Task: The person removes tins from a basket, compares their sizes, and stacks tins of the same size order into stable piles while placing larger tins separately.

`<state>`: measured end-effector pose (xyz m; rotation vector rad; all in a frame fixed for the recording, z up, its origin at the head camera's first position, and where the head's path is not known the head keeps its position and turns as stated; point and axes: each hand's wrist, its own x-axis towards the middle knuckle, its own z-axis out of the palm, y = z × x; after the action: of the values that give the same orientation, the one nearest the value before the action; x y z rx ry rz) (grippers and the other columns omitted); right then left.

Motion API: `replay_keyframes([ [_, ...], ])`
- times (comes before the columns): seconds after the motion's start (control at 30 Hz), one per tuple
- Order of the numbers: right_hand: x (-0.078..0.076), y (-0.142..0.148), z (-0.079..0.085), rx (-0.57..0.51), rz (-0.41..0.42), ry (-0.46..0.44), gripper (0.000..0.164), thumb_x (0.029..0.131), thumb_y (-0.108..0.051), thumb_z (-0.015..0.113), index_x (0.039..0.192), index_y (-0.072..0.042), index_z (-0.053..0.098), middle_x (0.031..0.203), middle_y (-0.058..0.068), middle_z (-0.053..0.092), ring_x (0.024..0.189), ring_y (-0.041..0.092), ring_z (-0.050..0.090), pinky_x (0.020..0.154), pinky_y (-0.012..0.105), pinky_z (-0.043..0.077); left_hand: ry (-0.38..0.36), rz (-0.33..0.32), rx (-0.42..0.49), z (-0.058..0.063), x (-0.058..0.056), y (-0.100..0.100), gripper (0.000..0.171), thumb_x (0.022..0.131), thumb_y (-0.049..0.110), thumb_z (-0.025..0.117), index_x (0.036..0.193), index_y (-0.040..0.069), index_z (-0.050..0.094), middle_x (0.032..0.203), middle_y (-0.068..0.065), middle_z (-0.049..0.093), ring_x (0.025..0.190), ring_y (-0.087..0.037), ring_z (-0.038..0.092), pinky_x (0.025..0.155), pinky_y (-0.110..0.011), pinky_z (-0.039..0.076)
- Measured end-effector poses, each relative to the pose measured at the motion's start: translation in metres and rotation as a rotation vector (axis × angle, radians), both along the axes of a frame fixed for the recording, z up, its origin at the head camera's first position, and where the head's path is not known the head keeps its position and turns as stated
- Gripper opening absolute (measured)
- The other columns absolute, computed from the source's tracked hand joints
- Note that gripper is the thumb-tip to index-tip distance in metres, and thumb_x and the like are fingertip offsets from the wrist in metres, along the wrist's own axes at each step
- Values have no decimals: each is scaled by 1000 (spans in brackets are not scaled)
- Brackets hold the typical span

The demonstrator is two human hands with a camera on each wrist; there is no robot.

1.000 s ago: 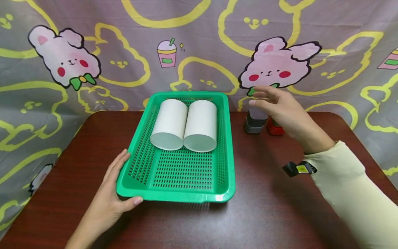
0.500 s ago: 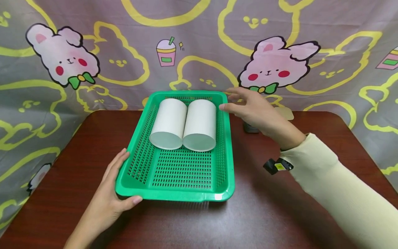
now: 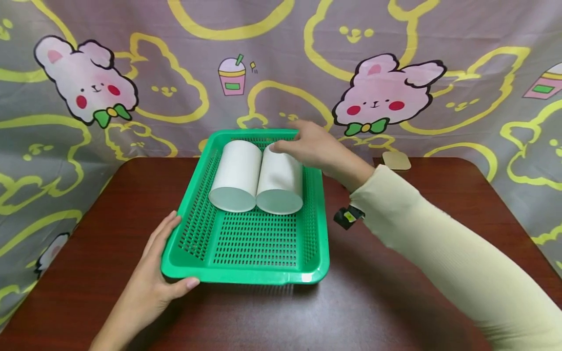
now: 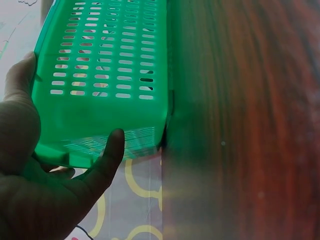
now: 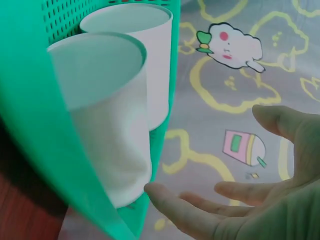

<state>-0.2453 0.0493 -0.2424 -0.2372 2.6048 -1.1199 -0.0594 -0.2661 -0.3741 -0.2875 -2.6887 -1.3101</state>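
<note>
A green plastic basket (image 3: 256, 273) with slotted walls stands on the table. Two white paper cylinders lie side by side toward its far end, the left cylinder (image 3: 237, 168) touching the right cylinder (image 3: 279, 181); their pale round ends face me. My left hand (image 3: 151, 278) holds the near left corner, thumb at the front rim and fingers along the left side. Over the far end of the right cylinder hovers my right hand (image 3: 313, 146), fingers spread. In the right wrist view the right hand (image 5: 240, 200) holds nothing, its fingertips close to the nearer cylinder (image 5: 112, 150).
Dark reddish-brown wooden table (image 3: 421, 214) beneath everything. Behind the right forearm, a tan rounded object (image 3: 396, 161) shows at the table's back edge. A patterned curtain (image 3: 175, 112) hangs directly behind the table.
My right hand has moved left, from above the small dark and red objects to above the right cylinder. The left hand, basket and cylinders have stayed in place.
</note>
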Motion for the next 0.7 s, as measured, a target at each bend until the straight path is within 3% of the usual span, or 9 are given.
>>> replay_keyframes([
  [0.2,-8,-18,-10,14,-9,-27,90,98,-45,67,168,-12,22,171,8,31,148,26,40,118,48,41,15,-3,2,0,1,0,121,68,14,94,166,31,26,174,1,18,150,-21,26,104,-3,21],
  [0.33,-14,-27,-17,67,-26,-51,93,98,-45,67,168,-11,16,167,11,37,139,26,48,113,46,46,12,-8,12,-1,1,0,121,68,12,94,166,31,26,174,1,18,150,-19,26,103,-3,22],
  [0.47,-18,-38,-23,158,-21,-13,93,99,-43,66,167,-6,14,157,16,48,128,29,56,106,45,51,12,-8,19,0,1,-1,121,68,11,94,166,31,26,174,1,18,149,-20,26,103,-3,22],
  [0.57,-17,-49,-28,254,-8,22,95,101,-43,64,167,-3,10,160,24,41,130,34,57,106,48,51,12,-8,20,0,1,-1,121,68,11,94,166,31,26,174,-1,18,149,-21,26,103,-3,22],
  [0.7,-14,-64,-37,384,-7,52,96,102,-46,62,168,-4,5,167,33,21,136,44,54,114,57,44,10,-8,13,1,1,0,121,69,12,94,167,31,25,174,-2,17,149,-24,27,102,-3,23],
])
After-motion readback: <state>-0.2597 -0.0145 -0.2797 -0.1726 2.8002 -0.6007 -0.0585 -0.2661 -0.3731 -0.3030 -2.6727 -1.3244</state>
